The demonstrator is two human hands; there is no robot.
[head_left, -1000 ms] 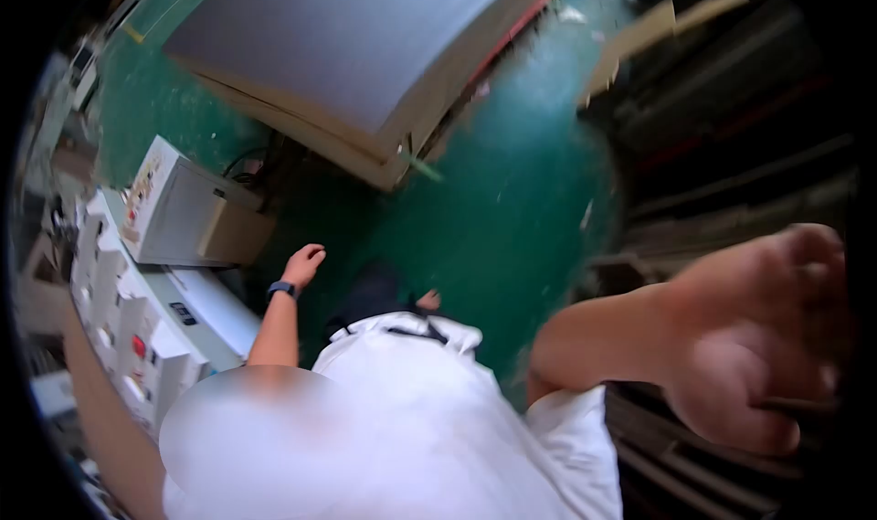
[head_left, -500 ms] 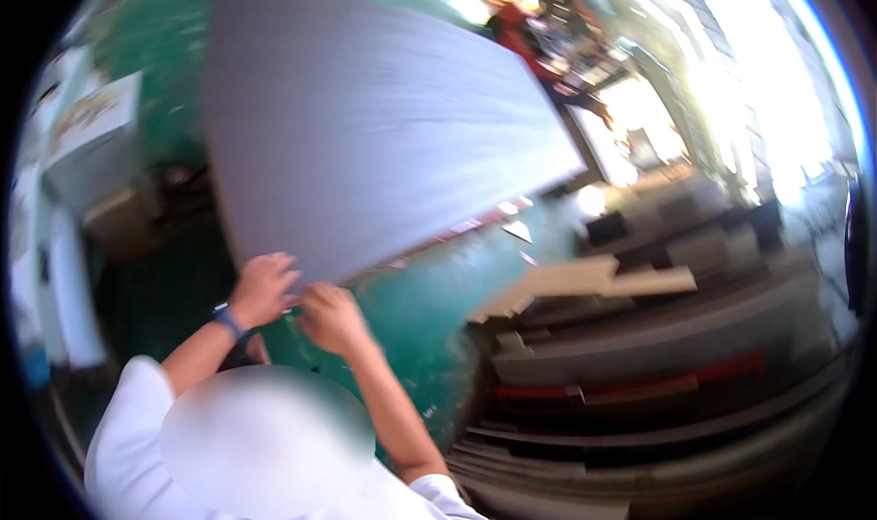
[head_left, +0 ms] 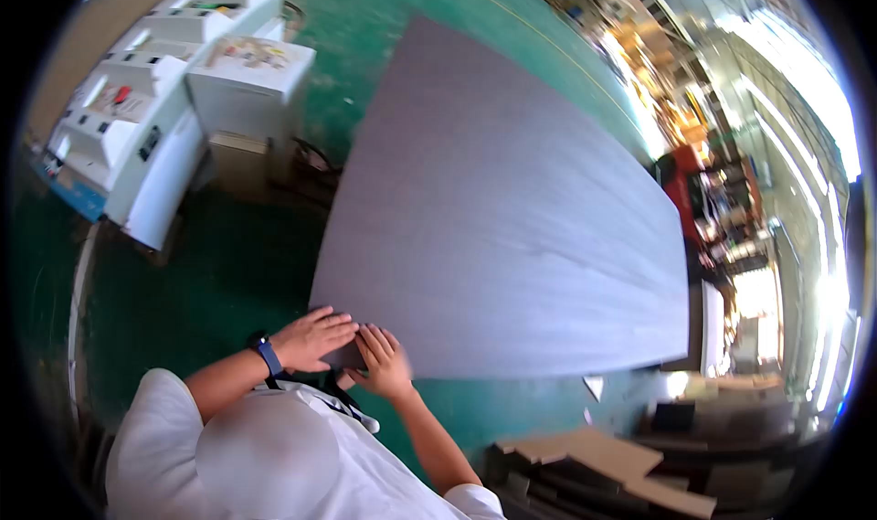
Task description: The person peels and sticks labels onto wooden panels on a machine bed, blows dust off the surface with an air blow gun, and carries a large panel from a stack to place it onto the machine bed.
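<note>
A large grey sheet [head_left: 512,209] lies flat in front of me, one corner close to my body. My left hand [head_left: 318,339], with a dark blue watch on its wrist, rests palm down at that near corner, fingers extended. Beside it my right hand [head_left: 384,363] lies on the sheet's near edge with its fingers stretched out, its outer side a little blurred. The fingertips of the two hands almost meet. Neither hand is wrapped round anything that I can see.
On the left stand a white machine [head_left: 137,109] and a white cabinet [head_left: 247,86]. Cardboard pieces [head_left: 594,456] lie on stacked dark boards at the lower right. The green floor [head_left: 466,406] borders the sheet; a red object [head_left: 681,186] is beyond its right end.
The view has swung, so the sheet appears larger and more central. My hands came together, and the curled fingers of half a second ago are now spread flat at the sheet's corner.
</note>
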